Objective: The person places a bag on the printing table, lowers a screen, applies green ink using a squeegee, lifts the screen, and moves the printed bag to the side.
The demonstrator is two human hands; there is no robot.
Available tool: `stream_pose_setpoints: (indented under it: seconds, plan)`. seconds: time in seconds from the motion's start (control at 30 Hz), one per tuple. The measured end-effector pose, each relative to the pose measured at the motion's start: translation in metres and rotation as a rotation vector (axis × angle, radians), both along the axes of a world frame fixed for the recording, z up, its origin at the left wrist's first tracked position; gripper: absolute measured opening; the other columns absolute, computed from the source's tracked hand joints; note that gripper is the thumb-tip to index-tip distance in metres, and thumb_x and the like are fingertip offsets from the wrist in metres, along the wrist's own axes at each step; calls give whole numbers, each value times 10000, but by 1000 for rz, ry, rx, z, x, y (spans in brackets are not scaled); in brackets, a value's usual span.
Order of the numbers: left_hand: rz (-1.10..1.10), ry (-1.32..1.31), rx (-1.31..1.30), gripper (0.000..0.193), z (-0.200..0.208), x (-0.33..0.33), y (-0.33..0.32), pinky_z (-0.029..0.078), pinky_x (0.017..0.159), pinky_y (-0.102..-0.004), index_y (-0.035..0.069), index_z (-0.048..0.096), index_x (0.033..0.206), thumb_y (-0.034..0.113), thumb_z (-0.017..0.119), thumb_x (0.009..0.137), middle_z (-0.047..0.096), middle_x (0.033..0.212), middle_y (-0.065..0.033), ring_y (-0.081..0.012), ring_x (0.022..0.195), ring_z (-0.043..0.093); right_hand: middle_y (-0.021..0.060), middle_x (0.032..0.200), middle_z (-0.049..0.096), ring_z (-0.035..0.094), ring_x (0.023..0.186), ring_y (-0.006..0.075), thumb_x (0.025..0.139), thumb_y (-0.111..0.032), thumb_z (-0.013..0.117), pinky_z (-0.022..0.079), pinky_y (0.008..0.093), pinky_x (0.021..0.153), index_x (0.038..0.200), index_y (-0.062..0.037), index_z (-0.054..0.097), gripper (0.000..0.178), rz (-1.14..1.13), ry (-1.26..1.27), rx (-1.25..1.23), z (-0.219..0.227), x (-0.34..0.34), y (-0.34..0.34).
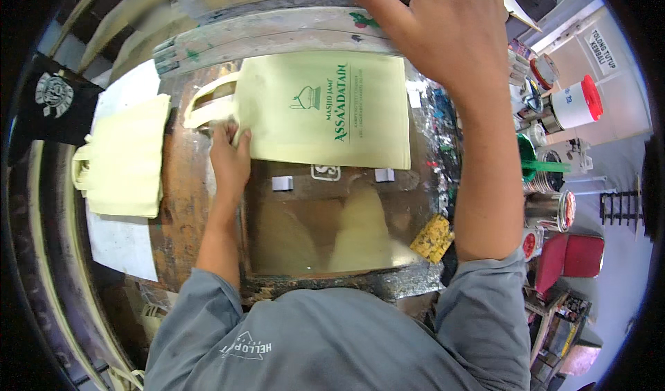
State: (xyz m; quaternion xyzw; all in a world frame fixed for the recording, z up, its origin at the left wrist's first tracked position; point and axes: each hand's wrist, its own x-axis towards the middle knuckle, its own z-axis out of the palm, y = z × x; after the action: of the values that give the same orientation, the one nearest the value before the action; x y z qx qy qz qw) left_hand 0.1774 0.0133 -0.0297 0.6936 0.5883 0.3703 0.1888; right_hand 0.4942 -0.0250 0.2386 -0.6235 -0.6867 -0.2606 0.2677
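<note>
A pale yellow tote bag [291,114] with green print lies flat on the worktable, its handles pointing left. At its lower left corner, beside the handles, my left hand [231,155] has fingers and thumb closed on the edge of the cloth. My right hand [443,24] is raised at the top, over the bag's far right corner and close to a paint-stained wooden frame [277,34]. Its thumb stretches left; the other fingertips are cut off by the picture's edge, so its grip is hidden.
Stacked yellow tote bags [128,162] lie on white sheets at the left. Two small white blocks [282,183] sit on the glossy board [291,242] near me. A stained yellow sponge [432,238] rests at its right corner. Paint cans [547,211] and a green container [526,157] line the right.
</note>
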Motion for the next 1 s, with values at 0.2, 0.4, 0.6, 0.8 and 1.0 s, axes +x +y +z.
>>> stream_pose_setpoints:
  seconds: [0.2,0.4,0.6,0.8,1.0]
  plan:
    - [-93,-246,-71,355,98,-113,123,584,834,-305,-79,640,1248,122,782,992,773,1083,-150,-174,918,738,161,668,623,622,613,356,1014,-646,651,464,449,625,939,-53,760,608,117,-9,49,7,5,5]
    - [220,38,10,640,119,-338,191,562,1023,-415,-81,623,1367,294,876,914,704,1356,-273,-328,1242,706,251,1058,757,731,941,410,1056,-562,640,535,446,879,1251,-7,759,600,-62,-93,46,-7,14,10]
    - [548,442,198,834,74,-331,53,485,1135,-511,-89,599,1422,567,803,948,673,1366,-303,-454,1313,622,291,1014,757,761,974,435,1067,-504,655,553,449,890,1319,23,715,587,-27,4,-85,-18,32,6]
    - [186,740,194,673,32,-255,-17,547,1033,-464,47,749,1204,584,890,823,707,1285,-169,-367,1228,658,292,1016,756,768,963,429,1072,-517,645,558,436,875,1323,34,709,609,-61,-98,-54,-13,38,11]
    - [244,834,-261,714,35,-228,41,556,961,-484,22,728,1158,671,796,867,692,1191,-164,-369,1148,657,305,1111,752,729,1046,483,1056,-586,620,545,505,917,1271,17,739,652,-63,-6,-112,-5,23,5]
